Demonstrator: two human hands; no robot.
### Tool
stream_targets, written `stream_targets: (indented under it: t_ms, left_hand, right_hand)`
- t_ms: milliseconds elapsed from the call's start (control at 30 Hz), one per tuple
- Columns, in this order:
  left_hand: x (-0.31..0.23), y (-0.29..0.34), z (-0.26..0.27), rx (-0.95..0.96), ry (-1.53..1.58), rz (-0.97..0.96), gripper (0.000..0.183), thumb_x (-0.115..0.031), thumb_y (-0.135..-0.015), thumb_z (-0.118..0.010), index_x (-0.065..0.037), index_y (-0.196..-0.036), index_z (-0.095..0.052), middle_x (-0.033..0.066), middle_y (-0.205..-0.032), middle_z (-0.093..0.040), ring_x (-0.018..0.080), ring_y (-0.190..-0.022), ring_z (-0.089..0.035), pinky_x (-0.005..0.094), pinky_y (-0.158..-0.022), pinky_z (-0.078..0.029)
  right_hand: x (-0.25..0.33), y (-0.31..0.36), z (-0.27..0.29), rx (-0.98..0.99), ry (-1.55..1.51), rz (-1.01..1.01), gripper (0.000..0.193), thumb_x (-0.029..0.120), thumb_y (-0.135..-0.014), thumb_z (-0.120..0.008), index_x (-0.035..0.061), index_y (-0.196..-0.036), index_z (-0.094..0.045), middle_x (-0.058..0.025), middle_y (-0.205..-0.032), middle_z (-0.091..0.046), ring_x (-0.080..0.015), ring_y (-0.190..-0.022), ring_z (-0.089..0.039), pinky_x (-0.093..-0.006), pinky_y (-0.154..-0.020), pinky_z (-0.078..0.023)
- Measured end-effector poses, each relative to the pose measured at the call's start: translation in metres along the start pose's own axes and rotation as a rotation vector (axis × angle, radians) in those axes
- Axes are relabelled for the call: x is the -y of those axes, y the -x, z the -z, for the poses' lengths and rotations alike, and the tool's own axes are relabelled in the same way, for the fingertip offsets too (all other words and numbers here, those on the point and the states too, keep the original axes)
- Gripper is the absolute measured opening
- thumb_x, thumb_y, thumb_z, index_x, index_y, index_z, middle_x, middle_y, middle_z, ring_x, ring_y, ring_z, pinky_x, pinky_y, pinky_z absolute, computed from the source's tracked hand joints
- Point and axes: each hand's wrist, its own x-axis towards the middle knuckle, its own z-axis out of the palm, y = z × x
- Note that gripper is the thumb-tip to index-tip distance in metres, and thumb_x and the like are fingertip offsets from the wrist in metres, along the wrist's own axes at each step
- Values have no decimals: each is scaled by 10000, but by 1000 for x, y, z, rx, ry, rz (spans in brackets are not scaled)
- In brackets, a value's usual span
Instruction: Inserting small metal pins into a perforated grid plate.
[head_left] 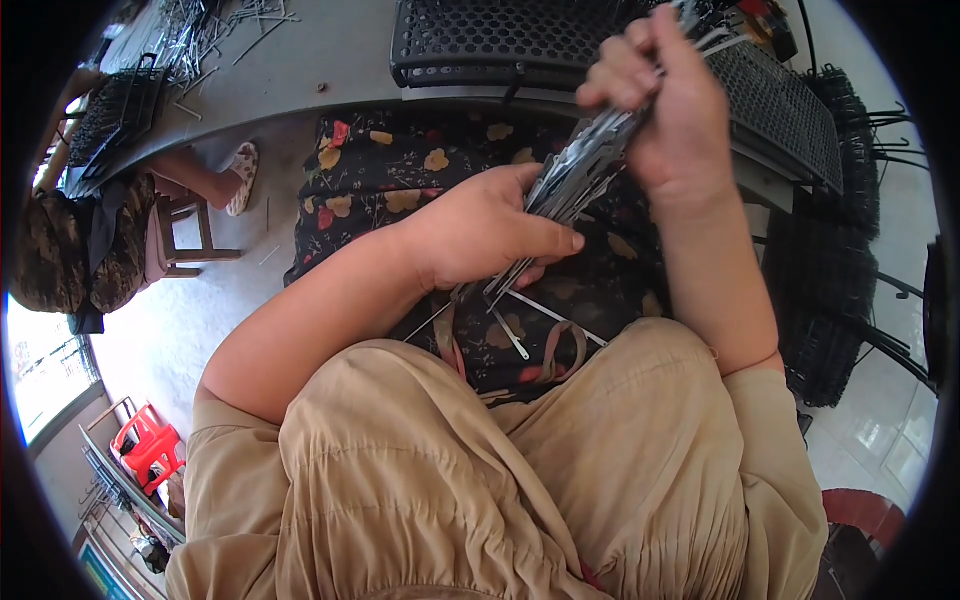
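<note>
Currently both my hands are closed on one bundle of thin metal rods (585, 165), held slantwise over my lap: left hand (480, 230) clamps the lower end, right hand (665, 110) grips the upper. Judged step: squaring up the bundle. Loose rods (520, 325) lie on my floral skirt (400, 170); next needs an even grip.

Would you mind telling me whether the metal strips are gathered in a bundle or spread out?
Mostly gathered: both hands, left hand and right hand, grip the metal strips as one bundle; a few lie loose on the lap.
</note>
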Motion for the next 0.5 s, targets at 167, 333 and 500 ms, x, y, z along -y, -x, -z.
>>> stream_targets:
  t_ms: [167, 333, 500]
  left_hand:
    - [4, 2, 0, 44, -27, -27, 233, -83, -849, -696, -15, -983, -518, 25, -631, -560, 89, -506, -517, 257, -479, -434]
    - [3, -1, -1, 49, -17, -15, 195, -45, -839, -671, -25, -938, -504, 24, -620, -550, 95, -489, -509, 255, -465, -418]
    - [6, 1, 4, 54, 36, -9, 183, -24, -831, -661, -28, -922, -503, 31, -634, -551, 104, -484, -509, 258, -461, -421]
  right_hand:
    - [36, -20, 31, 512, -643, -134, 360, 385, -1033, -426, 136, -778, -472, 57, -533, -321, -71, -402, -321, -242, -420, -336]
    - [2, -46, 48, 1014, -918, -308, 392, 391, -1028, -431, 119, -751, -482, 47, -518, -310, -80, -387, -304, -244, -402, -304]
    - [-3, 6, 5, 167, -393, -159, 390, 393, -1030, -424, 139, -736, -455, 42, -525, -293, -91, -403, -292, -268, -427, -317]
